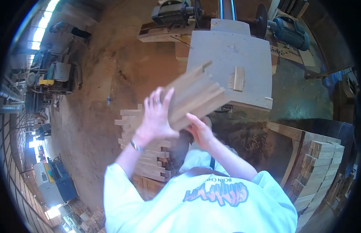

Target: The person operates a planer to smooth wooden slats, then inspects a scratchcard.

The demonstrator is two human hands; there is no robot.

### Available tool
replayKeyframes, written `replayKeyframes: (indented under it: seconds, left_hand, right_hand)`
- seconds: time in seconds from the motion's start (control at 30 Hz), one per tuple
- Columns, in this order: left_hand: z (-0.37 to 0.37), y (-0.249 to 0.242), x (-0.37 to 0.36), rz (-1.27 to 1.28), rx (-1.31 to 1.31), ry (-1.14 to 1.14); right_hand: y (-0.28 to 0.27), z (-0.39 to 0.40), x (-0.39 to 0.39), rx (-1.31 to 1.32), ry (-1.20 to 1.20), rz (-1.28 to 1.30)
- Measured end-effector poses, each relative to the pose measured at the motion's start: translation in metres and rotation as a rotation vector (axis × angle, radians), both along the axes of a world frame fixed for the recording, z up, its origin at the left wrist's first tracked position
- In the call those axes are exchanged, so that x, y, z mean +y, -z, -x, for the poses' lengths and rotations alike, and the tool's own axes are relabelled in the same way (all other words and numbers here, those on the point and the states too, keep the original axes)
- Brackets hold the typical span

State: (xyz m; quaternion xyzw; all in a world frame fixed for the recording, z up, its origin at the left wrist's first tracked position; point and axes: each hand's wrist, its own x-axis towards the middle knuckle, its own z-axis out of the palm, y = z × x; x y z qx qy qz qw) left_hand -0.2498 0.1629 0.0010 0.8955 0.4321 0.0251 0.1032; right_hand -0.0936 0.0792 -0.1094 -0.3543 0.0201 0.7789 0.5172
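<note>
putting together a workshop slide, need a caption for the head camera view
Left hand and right hand hold wooden strips before a pale worktable, stacked wood on either side.

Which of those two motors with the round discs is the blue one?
The right-hand motor, beyond the white table; the left-hand motor is grey.

Light-brown wooden strips [198, 93], grouped side by side, far ends staggered, lying diagonally between the left fingers [168, 98] and right fingers [194, 119].
</note>
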Motion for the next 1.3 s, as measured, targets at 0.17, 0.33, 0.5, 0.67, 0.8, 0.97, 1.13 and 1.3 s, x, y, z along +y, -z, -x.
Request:
replayKeyframes:
  seconds: [0.17, 0.33, 0.5, 0.67, 0.8, 0.97, 1.13, 1.3]
  left_hand:
    - [-0.035, 0.037, 0.157, -0.022, 0.072, 0.285]
    - [-0.074, 0.119, 0.242, 0.057, 0.175, 0.498]
    - [-0.091, 0.172, 0.265, 0.132, 0.138, 0.592]
    - [-0.084, 0.183, 0.264, 0.116, 0.064, 0.561]
    - [-0.085, 0.173, 0.273, 0.163, 0.053, 0.586]
    - [-0.089, 0.164, 0.276, 0.409, 0.079, 0.457]
    - [-0.084, 0.157, 0.259, 0.286, -0.118, 0.368]
    - [-0.023, 0.159, 0.178, 0.066, -0.649, -0.592]
  right_hand:
    - [0.0, -0.045, 0.044, -0.429, -0.602, -0.416]
    - [0.011, -0.069, 0.103, -1.255, -0.295, -0.781]
    - [0.049, -0.082, 0.191, -1.817, -0.184, -0.713]
    - [0.11, -0.087, 0.23, -1.893, -0.314, -0.727]
    - [0.101, -0.094, 0.234, -1.881, -0.52, -0.64]
    - [0.104, -0.099, 0.233, -1.946, -0.451, -0.727]
    - [0.105, -0.099, 0.229, -1.941, -0.494, -0.714]
    - [0.109, -0.085, 0.236, -2.231, -0.609, -0.616]
